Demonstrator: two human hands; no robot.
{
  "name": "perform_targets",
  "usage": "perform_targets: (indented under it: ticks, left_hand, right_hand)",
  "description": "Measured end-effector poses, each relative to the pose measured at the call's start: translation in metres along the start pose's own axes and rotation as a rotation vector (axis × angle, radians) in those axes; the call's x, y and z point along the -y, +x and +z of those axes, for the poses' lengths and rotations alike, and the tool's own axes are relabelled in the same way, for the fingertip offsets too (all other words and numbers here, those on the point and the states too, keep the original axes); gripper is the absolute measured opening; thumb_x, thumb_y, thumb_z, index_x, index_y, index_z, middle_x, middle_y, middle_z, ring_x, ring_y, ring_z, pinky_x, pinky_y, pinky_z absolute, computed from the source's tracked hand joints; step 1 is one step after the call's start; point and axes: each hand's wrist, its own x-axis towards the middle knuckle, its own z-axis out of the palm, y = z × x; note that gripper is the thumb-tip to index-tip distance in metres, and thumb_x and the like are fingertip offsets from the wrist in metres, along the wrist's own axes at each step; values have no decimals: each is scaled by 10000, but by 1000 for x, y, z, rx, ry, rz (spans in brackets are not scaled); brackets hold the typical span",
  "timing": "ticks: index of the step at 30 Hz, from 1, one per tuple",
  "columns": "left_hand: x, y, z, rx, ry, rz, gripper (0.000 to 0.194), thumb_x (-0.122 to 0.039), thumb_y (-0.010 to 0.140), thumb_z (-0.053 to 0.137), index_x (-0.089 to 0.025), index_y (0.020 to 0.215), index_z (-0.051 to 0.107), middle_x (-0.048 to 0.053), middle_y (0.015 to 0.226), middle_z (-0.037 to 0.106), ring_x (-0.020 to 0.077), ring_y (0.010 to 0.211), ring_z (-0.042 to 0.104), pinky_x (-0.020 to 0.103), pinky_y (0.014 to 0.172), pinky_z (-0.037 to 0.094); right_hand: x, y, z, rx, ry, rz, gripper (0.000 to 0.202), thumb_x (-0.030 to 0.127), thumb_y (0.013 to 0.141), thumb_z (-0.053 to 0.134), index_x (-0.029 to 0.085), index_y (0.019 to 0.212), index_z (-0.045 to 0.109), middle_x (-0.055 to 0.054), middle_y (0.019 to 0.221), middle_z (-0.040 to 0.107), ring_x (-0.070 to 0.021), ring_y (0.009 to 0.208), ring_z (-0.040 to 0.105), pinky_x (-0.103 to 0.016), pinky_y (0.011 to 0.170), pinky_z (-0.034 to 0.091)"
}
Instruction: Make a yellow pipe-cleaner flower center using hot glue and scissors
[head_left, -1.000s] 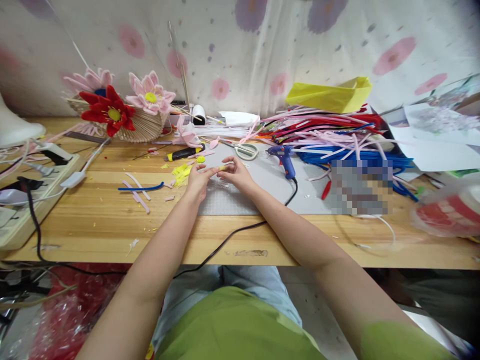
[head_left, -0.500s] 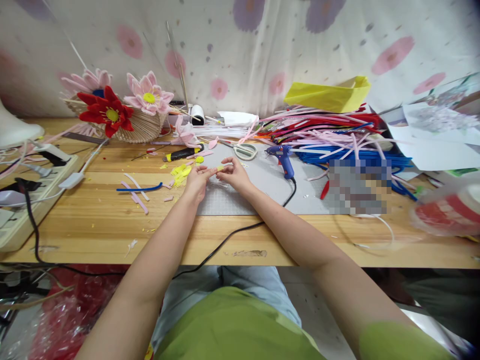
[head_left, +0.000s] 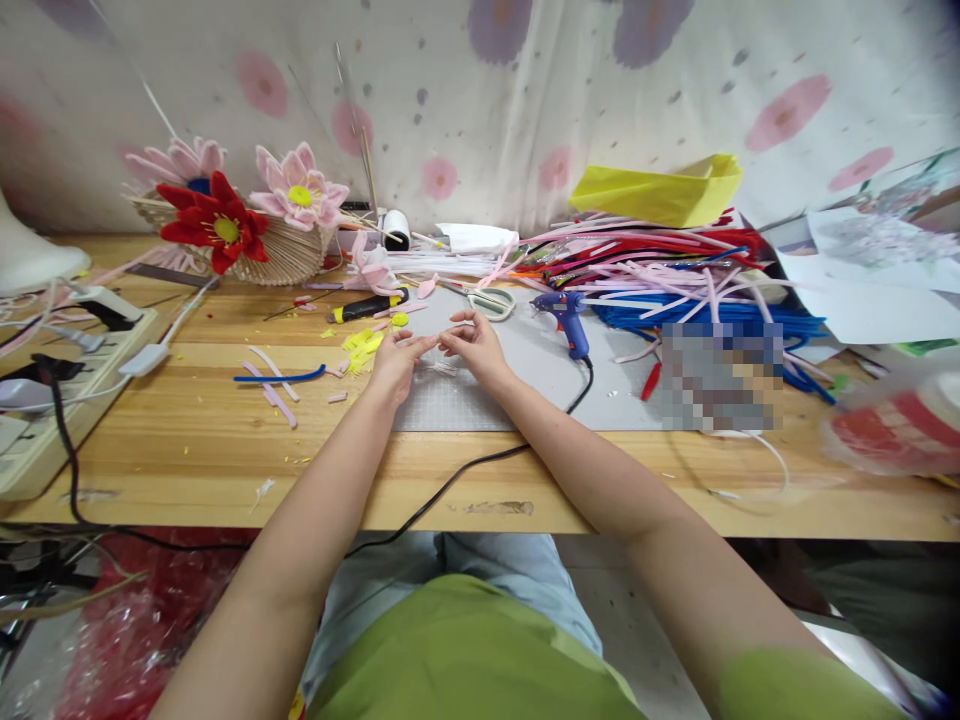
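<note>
Above the grey cutting mat (head_left: 487,400), my left hand (head_left: 395,365) and my right hand (head_left: 480,350) meet at their fingertips, both pinched closed. A small yellow piece showed between them a moment ago; the fingertips now cover nearly all of it. Beside my left hand lie yellow scraps (head_left: 362,348) and a round yellow flower centre (head_left: 400,320). Scissors (head_left: 491,303) rest behind my right hand. A blue glue gun (head_left: 564,318) lies to its right, a clear glue stick in its back end.
Blue, pink and red pipe cleaners (head_left: 645,270) pile up at the back right. Fuzzy flowers (head_left: 225,228) stand at the back left near a power strip (head_left: 82,400). A black cord (head_left: 450,488) crosses the front edge. A cup (head_left: 900,420) stands far right.
My right hand's fingers have shifted slightly and its fingertips have closed over the small yellow piece, which showed between the hands before. My left hand stays nearly in place.
</note>
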Motion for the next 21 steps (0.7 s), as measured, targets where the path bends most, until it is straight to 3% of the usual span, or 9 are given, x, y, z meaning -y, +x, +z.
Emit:
perform_targets:
  ticks: [10,16,21]
  left_hand:
    - [-4,-2,6,36,-186,-4,521,-22,468,793,-186,804,430,-52,675,554,50,584,505,192,543,290]
    - [-4,-2,7,1,-160,-44,491,-24,474,781,-186,753,410,-54,635,528,65,593,517,198,535,265]
    - [-4,-5,6,9,-69,-22,511,-121,434,838,-185,760,449,-45,662,545,66,591,494,214,541,280]
  right_hand:
    - [-3,1,0,135,50,9,554,286,540,768,249,950,397,63,776,613,-100,722,616,-277,735,507]
    - [-7,3,2,73,3,-3,529,261,543,741,250,928,380,77,741,595,-97,683,608,-276,717,499]
    - [-5,3,1,45,0,-6,485,252,553,720,241,911,393,77,719,589,-96,662,604,-274,708,494]
